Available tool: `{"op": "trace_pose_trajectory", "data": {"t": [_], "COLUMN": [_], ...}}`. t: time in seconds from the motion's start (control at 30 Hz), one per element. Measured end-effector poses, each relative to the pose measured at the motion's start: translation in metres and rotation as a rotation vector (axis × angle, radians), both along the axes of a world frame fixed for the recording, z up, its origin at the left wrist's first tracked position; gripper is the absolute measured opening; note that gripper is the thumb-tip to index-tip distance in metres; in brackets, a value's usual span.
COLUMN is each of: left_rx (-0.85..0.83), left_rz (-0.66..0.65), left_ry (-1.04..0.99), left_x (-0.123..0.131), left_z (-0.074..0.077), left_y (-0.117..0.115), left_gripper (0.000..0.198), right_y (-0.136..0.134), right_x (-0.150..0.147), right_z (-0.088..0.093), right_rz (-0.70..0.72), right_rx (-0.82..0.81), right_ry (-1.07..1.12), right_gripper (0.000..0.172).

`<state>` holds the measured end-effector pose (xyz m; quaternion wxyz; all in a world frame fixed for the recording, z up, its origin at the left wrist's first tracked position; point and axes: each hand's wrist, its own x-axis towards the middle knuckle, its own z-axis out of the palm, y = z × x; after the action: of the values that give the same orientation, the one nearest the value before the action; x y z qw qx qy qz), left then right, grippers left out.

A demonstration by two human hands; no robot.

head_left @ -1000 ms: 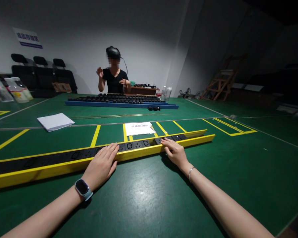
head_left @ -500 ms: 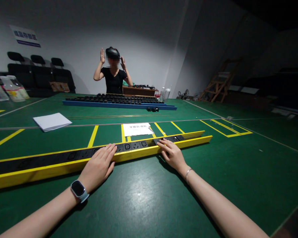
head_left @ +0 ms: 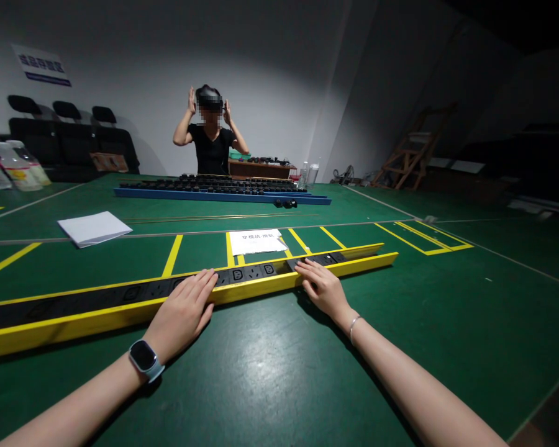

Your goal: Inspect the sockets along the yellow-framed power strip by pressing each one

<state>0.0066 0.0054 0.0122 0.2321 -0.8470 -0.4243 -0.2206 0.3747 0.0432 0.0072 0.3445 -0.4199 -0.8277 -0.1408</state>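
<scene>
A long yellow channel rail (head_left: 261,288) lies slantwise across the green table, with black socket modules (head_left: 253,272) set in a row inside it. My left hand (head_left: 184,310) rests flat over the rail's near wall, fingers stretched out onto the modules and thumb against the outer side. Farther right, my right hand (head_left: 323,287) lies over the near wall, its fingertips on a black module (head_left: 298,266) near the rail's right end. A short gap shows in the row just left of those fingertips. The modules under both hands are partly hidden.
Behind the rail lie a printed paper label (head_left: 255,242) and a folded white sheet (head_left: 94,229). Blue rails (head_left: 214,196) with black modules stretch across the far table. Beyond them a person (head_left: 210,146) raises both hands to a headset. Bottles (head_left: 16,166) stand at far left.
The view has shifted very slightly. Both my hands stay in the same places on the rail, and the modules look unmoved.
</scene>
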Motion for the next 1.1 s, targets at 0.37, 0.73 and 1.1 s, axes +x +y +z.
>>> {"op": "trace_pose_trajectory", "data": {"t": [0.37, 0.73, 1.1], "left_rx": [0.028, 0.027, 0.026], "left_rz": [0.008, 0.009, 0.010], "left_ry": [0.031, 0.031, 0.024], "left_x": [-0.0001, -0.0003, -0.0007], "left_z": [-0.0002, -0.0007, -0.0016], "left_y": [0.0009, 0.0006, 0.0008], "left_gripper": [0.055, 0.055, 0.055], "right_y": [0.0004, 0.0045, 0.0092], "right_x": [0.0007, -0.0039, 0.0016], "right_z": [-0.0006, -0.0013, -0.0046], "right_rz": [0.009, 0.005, 0.030], "right_rx": [-0.006, 0.040, 0.037], "right_ry": [0.010, 0.121, 0.215], "right_gripper": [0.036, 0.030, 0.027]}}
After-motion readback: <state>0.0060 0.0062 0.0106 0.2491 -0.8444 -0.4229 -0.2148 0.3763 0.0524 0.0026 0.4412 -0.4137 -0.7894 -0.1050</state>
